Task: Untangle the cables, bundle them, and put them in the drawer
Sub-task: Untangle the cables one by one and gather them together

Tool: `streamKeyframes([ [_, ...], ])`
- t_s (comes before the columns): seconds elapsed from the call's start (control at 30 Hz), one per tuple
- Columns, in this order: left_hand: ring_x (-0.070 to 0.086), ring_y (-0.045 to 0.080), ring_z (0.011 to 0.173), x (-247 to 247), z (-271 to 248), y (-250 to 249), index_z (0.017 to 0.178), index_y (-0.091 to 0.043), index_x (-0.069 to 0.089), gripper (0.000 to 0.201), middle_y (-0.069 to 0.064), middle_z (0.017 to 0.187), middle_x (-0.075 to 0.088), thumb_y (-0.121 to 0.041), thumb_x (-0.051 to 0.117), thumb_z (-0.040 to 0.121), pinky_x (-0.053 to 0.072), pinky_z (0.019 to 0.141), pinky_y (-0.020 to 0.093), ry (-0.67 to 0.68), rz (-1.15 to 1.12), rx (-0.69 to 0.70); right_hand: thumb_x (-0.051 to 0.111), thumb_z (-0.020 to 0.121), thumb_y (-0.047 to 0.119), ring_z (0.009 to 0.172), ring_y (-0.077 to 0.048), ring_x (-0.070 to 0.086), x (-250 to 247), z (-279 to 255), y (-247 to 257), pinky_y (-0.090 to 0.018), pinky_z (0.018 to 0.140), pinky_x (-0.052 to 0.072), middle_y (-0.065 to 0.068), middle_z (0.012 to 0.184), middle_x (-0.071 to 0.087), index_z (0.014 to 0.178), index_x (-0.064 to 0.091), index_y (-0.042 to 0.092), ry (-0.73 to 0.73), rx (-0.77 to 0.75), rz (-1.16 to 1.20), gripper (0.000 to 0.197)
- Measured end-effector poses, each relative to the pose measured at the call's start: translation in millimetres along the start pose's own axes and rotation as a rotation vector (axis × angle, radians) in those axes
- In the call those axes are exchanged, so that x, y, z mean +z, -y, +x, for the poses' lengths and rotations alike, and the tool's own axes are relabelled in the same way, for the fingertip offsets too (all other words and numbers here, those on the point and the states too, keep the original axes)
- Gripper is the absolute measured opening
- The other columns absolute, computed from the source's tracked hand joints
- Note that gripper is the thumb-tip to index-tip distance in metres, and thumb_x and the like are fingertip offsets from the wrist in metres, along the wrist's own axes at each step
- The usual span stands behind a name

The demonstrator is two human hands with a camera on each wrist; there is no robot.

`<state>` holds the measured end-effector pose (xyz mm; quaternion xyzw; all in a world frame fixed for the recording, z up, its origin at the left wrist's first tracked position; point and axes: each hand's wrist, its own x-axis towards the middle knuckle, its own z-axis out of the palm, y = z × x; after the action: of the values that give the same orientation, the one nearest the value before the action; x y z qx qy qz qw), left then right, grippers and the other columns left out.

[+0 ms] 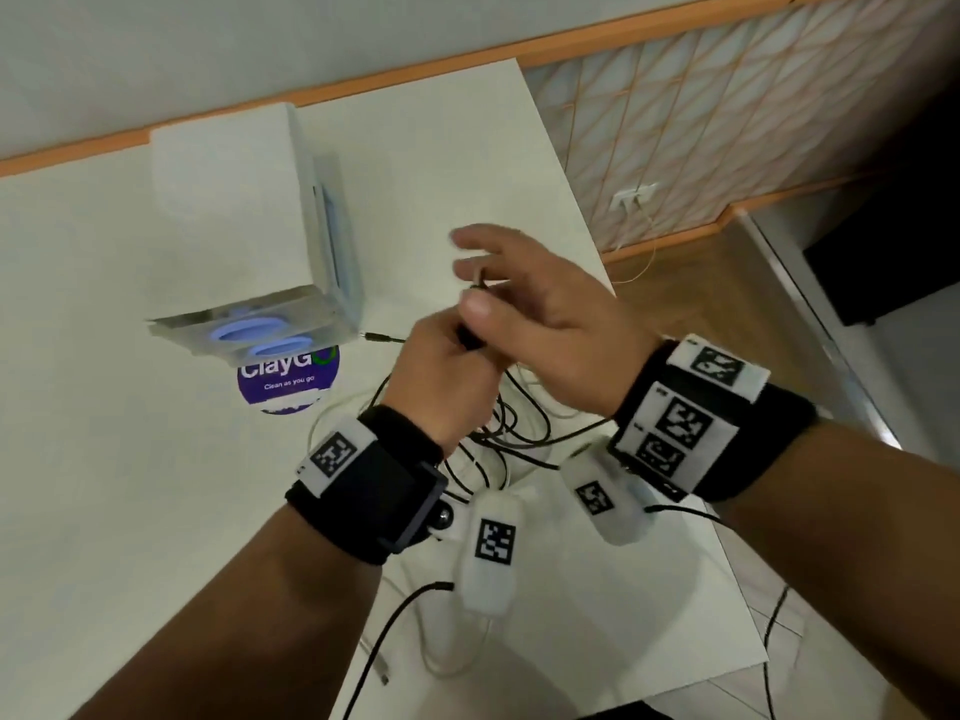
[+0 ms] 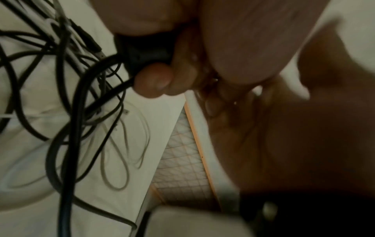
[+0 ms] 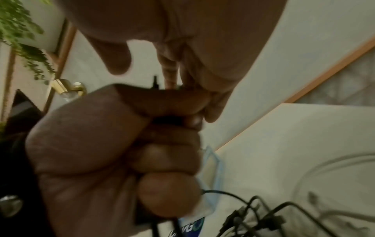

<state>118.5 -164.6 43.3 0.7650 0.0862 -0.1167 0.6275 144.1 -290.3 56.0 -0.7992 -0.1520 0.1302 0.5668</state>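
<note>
My left hand (image 1: 447, 376) is a fist above the table, gripping a coiled black cable (image 2: 146, 52). Its curled fingers (image 3: 168, 154) fill the right wrist view. My right hand (image 1: 524, 298) is just beyond it, fingers mostly extended; thumb and fingers seem to pinch the cable's plug end (image 1: 479, 283), whose tip (image 3: 155, 80) sticks up above the left fist. The tangle of black and white cables (image 1: 509, 423) lies on the white table (image 1: 104, 356) under both hands, with loops (image 2: 67, 96) hanging from the left fist. The small translucent drawer unit (image 1: 234, 210) stands to the left behind.
A purple round sticker (image 1: 288, 381) lies in front of the drawer unit. A loose black plug (image 1: 376, 336) lies beside the unit. A white cable (image 1: 452, 662) trails toward the table's near edge. The table's right edge (image 1: 587, 210) drops to a wooden floor.
</note>
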Motion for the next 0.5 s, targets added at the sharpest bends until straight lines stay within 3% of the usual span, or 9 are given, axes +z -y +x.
streamKeyframes([
  [0.07, 0.046, 0.003, 0.036, 2.3, -2.5, 0.5, 0.07, -0.03, 0.064, 0.038, -0.013, 0.043, 0.054, 0.001, 0.05, 0.085, 0.035, 0.043, 0.023, 0.03, 0.082, -0.007, 0.052, 0.093, 0.037, 0.108, -0.007, 0.064, 10.6, 6.9, 5.8, -0.035, 0.097, 0.05, 0.007, 0.115, 0.07, 0.12, 0.063, 0.026, -0.017, -0.042, -0.188, 0.032],
  [0.13, 0.045, 0.009, 0.036, 2.0, -3.1, 3.2, 0.065, -0.019, 0.06, 0.028, -0.01, 0.038, 0.049, 0.002, 0.048, 0.08, 0.034, 0.044, 0.026, 0.013, 0.087, -0.044, 0.051, 0.096, 0.027, 0.097, -0.01, 0.067, 12.7, 12.8, 5.1, -0.037, 0.089, 0.053, 0.007, 0.101, 0.073, 0.103, 0.07, 0.021, -0.061, -0.056, -0.237, 0.022],
  [0.23, 0.04, 0.019, 0.036, 2.5, -4.0, 7.0, 0.059, -0.006, 0.052, 0.017, -0.002, 0.038, 0.042, -0.002, 0.047, 0.074, 0.031, 0.044, 0.03, -0.015, 0.062, -0.081, 0.049, 0.099, 0.035, 0.08, -0.014, 0.067, 14.4, 16.8, 0.8, -0.038, 0.077, 0.053, 0.002, 0.082, 0.073, 0.09, 0.072, 0.014, -0.045, -0.069, -0.308, 0.033],
  [0.3, 0.038, 0.017, 0.035, 3.5, -4.1, 7.1, 0.061, -0.008, 0.051, 0.018, -0.002, 0.039, 0.042, -0.006, 0.047, 0.078, 0.03, 0.042, 0.028, -0.02, 0.015, -0.08, 0.045, 0.099, 0.043, 0.08, -0.019, 0.067, 18.7, 16.6, -1.7, -0.039, 0.076, 0.053, -0.004, 0.081, 0.072, 0.088, 0.07, 0.007, -0.009, -0.078, -0.282, 0.045],
  [0.4, 0.045, 0.004, 0.033, 2.4, -2.4, 8.5, 0.065, -0.018, 0.051, 0.031, -0.009, 0.037, 0.049, -0.006, 0.046, 0.093, 0.034, 0.036, 0.019, -0.046, 0.032, -0.044, 0.044, 0.099, 0.041, 0.072, -0.016, 0.064, 25.5, 13.5, -4.1, -0.035, 0.069, 0.051, -0.001, 0.073, 0.067, 0.081, 0.063, 0.01, 0.018, -0.087, -0.228, 0.041],
  [0.5, 0.046, 0.009, 0.035, -1.1, -2.9, 16.0, 0.059, -0.012, 0.053, 0.033, -0.006, 0.034, 0.046, -0.002, 0.045, 0.089, 0.039, 0.04, 0.021, -0.063, -0.025, -0.09, 0.047, 0.095, 0.045, 0.057, -0.018, 0.059, 29.3, 14.2, -5.6, -0.03, 0.059, 0.046, -0.002, 0.057, 0.061, 0.065, 0.059, 0.008, -0.059, -0.137, -0.293, 0.049],
])
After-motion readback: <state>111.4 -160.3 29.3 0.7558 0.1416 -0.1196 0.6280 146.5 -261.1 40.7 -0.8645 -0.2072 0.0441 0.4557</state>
